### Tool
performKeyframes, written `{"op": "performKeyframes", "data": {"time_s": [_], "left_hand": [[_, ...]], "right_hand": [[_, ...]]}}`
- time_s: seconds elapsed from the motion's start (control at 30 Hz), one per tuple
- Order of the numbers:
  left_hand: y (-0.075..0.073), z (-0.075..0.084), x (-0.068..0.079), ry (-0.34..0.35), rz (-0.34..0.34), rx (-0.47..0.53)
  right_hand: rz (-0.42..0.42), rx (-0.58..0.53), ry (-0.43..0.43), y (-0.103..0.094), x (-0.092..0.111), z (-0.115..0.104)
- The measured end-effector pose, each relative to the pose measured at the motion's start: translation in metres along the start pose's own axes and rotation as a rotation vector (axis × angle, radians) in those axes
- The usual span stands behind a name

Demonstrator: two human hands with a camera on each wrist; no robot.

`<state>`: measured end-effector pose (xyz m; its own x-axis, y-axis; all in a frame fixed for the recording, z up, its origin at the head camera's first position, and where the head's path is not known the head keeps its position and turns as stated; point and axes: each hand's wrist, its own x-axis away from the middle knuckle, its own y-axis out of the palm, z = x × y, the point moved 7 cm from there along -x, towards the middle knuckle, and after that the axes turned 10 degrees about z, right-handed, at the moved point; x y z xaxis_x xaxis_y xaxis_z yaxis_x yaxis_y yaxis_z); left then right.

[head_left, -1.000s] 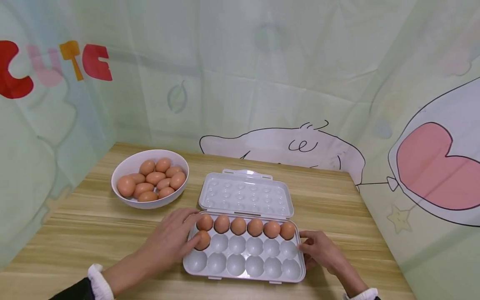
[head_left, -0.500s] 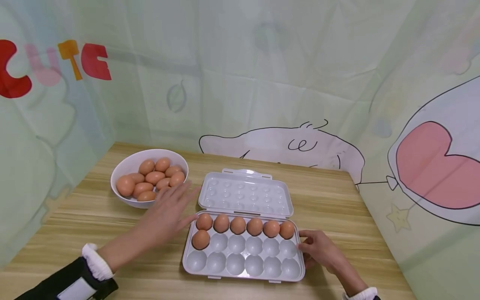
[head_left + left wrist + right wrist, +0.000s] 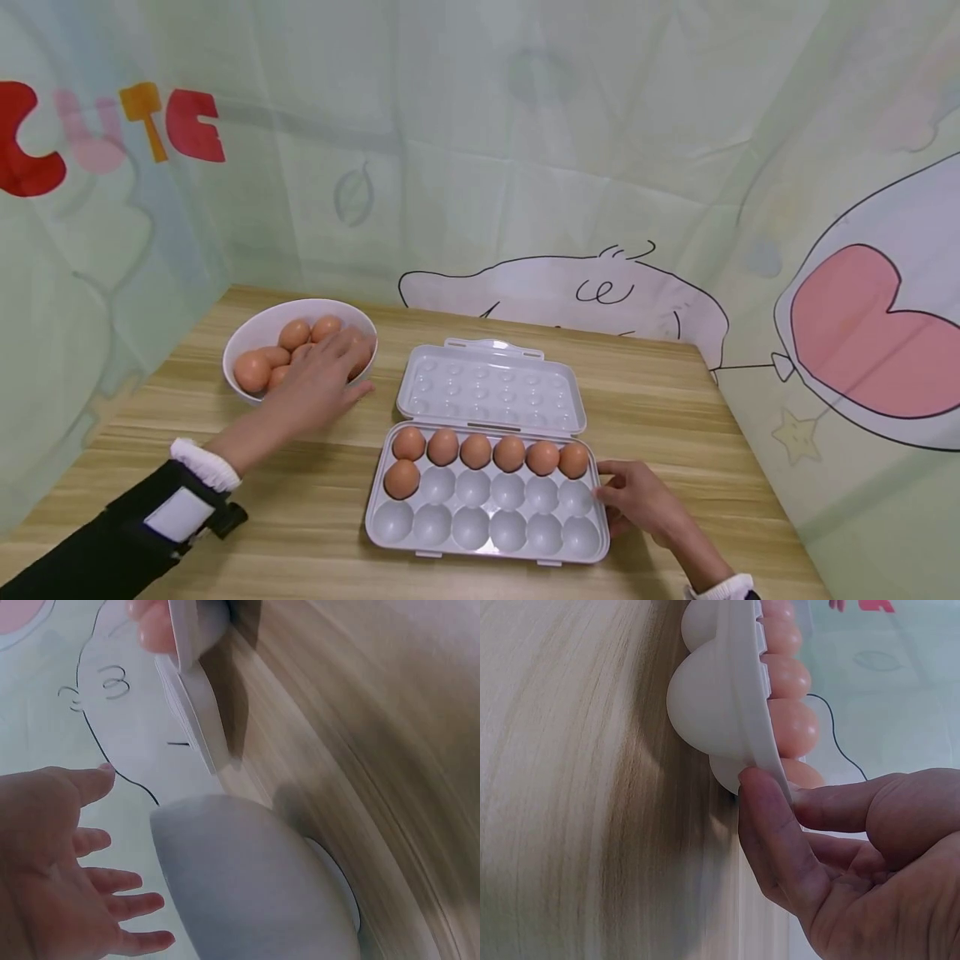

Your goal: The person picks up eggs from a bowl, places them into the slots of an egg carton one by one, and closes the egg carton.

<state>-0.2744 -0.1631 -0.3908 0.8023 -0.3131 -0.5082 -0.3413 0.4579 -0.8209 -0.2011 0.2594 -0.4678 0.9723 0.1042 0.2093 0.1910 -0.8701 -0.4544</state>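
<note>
Now the left hand (image 3: 318,379) has gone from the egg box (image 3: 471,528) up to the white bowl (image 3: 251,332), grip spread over the brown eggs (image 3: 252,372) there. The right hand (image 3: 641,500) still pinches the box's side. Seven eggs (image 3: 476,452) sit in the box.

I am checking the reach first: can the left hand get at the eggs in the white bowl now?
Probably yes: the empty left hand is over the white bowl, whose top is open, and no lid covers the eggs.
</note>
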Motion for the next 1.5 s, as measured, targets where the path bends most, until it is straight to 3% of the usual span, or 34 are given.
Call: {"op": "performKeyframes", "data": {"time_s": [0.27, 0.47, 0.8, 1.13, 1.5], "left_hand": [[0.013, -0.028, -0.022, -0.015, -0.07, -0.003], [0.02, -0.035, -0.029, -0.046, -0.107, -0.01], [0.029, -0.035, -0.035, -0.073, -0.163, 0.01], [0.032, -0.03, -0.039, -0.014, -0.161, -0.003], [0.043, -0.048, -0.041, -0.1, -0.343, 0.067]], "right_hand": [[0.013, 0.034, 0.006, 0.0, 0.0, 0.001], [0.004, 0.021, -0.001, 0.0, 0.001, 0.002], [0.012, 0.034, 0.003, -0.001, 0.0, 0.003], [0.018, 0.05, 0.015, -0.001, -0.001, 0.001], [0.007, 0.032, 0.007, 0.001, -0.001, -0.001]]}}
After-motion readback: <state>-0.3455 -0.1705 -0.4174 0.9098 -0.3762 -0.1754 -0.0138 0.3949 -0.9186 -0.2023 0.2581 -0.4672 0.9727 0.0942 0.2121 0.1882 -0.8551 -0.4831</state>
